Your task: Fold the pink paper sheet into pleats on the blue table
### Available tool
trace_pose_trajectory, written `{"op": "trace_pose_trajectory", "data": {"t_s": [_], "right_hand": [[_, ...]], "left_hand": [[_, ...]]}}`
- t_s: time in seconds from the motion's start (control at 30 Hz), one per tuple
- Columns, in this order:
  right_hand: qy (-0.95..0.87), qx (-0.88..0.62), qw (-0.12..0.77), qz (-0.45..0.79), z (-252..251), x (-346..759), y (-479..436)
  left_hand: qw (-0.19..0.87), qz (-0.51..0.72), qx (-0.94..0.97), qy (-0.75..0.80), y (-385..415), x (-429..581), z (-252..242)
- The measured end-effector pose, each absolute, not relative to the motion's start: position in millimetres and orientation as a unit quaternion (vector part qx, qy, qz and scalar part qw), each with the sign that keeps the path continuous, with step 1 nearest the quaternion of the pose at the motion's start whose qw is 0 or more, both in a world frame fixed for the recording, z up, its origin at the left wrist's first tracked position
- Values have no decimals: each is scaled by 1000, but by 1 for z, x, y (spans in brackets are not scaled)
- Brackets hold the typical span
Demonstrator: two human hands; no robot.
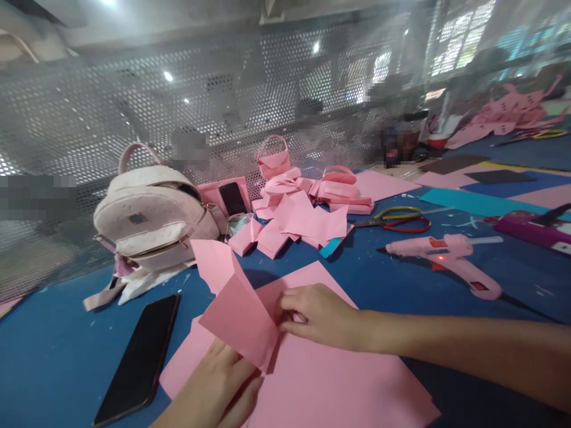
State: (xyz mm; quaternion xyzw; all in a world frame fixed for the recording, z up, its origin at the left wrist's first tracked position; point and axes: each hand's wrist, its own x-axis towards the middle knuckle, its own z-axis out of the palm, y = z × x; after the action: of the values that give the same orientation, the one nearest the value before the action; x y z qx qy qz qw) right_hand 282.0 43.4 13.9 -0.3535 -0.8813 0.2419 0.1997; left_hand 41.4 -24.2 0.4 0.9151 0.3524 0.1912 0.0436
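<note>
A folded piece of pink paper (pixel 241 315) stands up at an angle over larger pink sheets (pixel 330 380) on the blue table. My left hand (pixel 229 374) holds it from below at the left; its fingertips are partly hidden behind the paper. The curled fingers of my right hand (pixel 316 315) pinch the same piece at its lower right edge, just above the sheets. Beyond both hands lies a pile of folded pink paper pieces (pixel 307 217). A pink hot glue gun (pixel 450 255) with a clear stick rests to the right, its small light glowing.
A black phone (pixel 138 362) lies at the left on the blue table (pixel 49 356). Behind it sits a pale backpack (pixel 156 208). Yellow-and-red-handled scissors (pixel 401 220) are near the pile. A purple tool (pixel 535 229) lies far right. A perforated metal screen (pixel 223 89) runs along the back.
</note>
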Motion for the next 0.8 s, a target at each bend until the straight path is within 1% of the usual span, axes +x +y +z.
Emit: {"op": "trace_pose_trajectory", "data": {"t_s": [0.2,0.3,0.37,0.47,0.6,0.7,0.8], "right_hand": [[-887,-345,200,234,12,282,44],[-884,-338,205,249,12,283,44],[-883,-329,213,256,12,283,43],[-883,-338,224,236,13,283,41],[-874,-335,264,232,13,283,39],[-851,-329,293,287,14,279,37],[-782,-323,295,444,15,272,32]], "left_hand": [[-61,186,901,386,-27,51,-5],[-116,170,891,404,-28,53,-6],[-134,166,885,413,-27,51,-6],[-140,195,874,423,-25,48,0],[-161,183,844,477,-20,46,22],[-180,193,843,468,-16,38,40],[-135,261,825,484,-17,30,49]]}}
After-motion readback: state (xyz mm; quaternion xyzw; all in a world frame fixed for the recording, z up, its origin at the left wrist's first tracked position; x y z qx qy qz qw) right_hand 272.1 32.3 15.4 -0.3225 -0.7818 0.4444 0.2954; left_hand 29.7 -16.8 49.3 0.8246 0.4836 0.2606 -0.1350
